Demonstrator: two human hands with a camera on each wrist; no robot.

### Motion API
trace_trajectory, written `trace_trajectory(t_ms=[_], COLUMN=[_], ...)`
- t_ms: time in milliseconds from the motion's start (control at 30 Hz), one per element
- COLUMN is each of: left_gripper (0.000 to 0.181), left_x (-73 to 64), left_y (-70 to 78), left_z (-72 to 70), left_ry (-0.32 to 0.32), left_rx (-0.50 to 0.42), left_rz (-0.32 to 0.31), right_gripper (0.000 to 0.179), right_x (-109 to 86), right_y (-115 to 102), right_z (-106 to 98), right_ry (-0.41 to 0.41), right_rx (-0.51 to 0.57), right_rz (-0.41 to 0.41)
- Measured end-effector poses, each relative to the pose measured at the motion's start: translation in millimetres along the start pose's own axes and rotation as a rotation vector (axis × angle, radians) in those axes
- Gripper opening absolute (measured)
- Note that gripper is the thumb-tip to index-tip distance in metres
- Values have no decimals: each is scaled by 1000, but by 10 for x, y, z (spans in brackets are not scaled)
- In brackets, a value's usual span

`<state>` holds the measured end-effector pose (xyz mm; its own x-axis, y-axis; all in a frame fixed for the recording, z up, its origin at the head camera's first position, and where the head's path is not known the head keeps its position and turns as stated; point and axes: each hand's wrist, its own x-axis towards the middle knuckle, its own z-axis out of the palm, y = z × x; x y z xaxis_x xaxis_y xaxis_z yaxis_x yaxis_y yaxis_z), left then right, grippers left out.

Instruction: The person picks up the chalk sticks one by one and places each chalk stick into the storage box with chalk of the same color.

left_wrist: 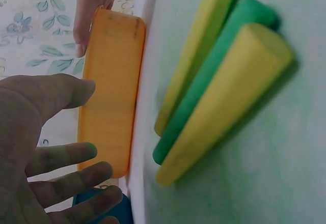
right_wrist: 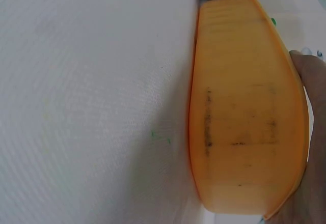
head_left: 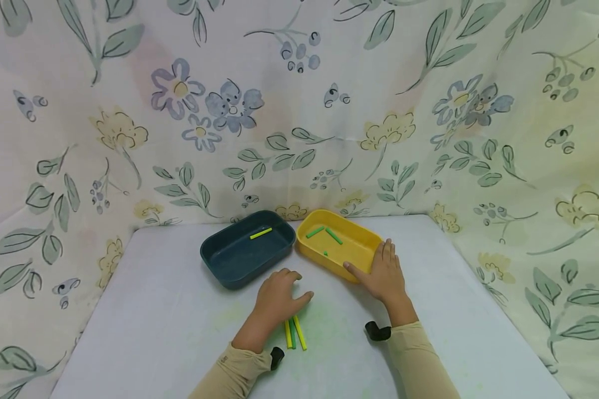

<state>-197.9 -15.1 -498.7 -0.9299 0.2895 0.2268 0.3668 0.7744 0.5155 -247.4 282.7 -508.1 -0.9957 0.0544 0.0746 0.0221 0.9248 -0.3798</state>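
My left hand (head_left: 278, 296) hovers with spread fingers and an empty grasp over the near middle of the table. Beneath it lie two yellow sticks (left_wrist: 229, 102) and a green stick (left_wrist: 209, 81) between them, all chalk-like; in the head view the hand covers their far ends. At the yellow tray's (head_left: 351, 238) right end rests my right hand (head_left: 386, 274), its fingers straight along the outer side and its thumb at the front rim. Inside that tray are two green sticks (head_left: 334, 236) and a small green bit (head_left: 325, 253).
Left of the yellow tray, corners close together, stands a dark blue tray (head_left: 239, 271) with one yellow stick (head_left: 261, 233) in it. Green smudges mark the white table (head_left: 169, 310). A flower-patterned cloth (head_left: 289, 111) hangs behind the table and along its sides.
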Motion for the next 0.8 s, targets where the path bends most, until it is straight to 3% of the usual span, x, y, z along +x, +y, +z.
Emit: trace_trajectory(t_ms=[267, 667, 800], left_gripper=[52, 53, 55], left_x=[-168, -396, -445], left_y=[-74, -110, -113], left_z=[-18, -91, -110], left_ry=[-26, -92, -116], left_rx=[2, 90, 67], left_rz=[12, 27, 25], right_gripper=[138, 137, 137], right_x=[-14, -41, -39], right_y=[-12, -34, -30], right_z=[-26, -49, -41], right_ry=[-10, -8, -7], right_rx=[0, 9, 6], right_rz=[8, 7, 6])
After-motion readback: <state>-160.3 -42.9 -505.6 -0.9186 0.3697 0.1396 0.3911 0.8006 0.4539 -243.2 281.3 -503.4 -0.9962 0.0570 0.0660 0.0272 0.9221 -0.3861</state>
